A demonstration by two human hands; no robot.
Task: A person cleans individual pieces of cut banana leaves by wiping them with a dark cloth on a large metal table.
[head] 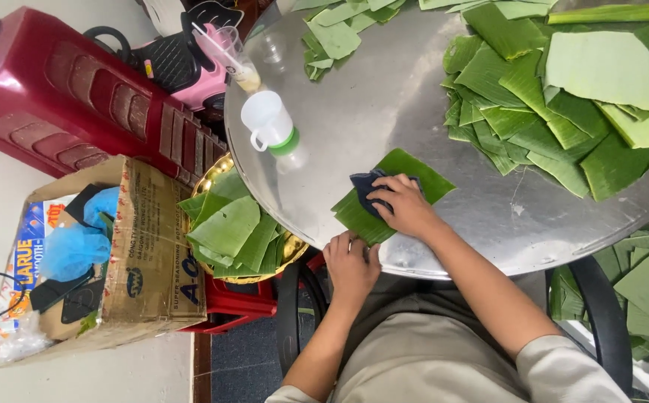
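Observation:
A green banana leaf piece lies on the round metal table near its front edge. My right hand presses a dark blue cloth onto that leaf. My left hand rests at the table's rim, its fingers touching the near corner of the same leaf.
A heap of cut banana leaves covers the table's right side; more leaves lie at the back. A white cup on a green-capped bottle stands left. Beside the table are a gold tray of leaves, a cardboard box and a red stool.

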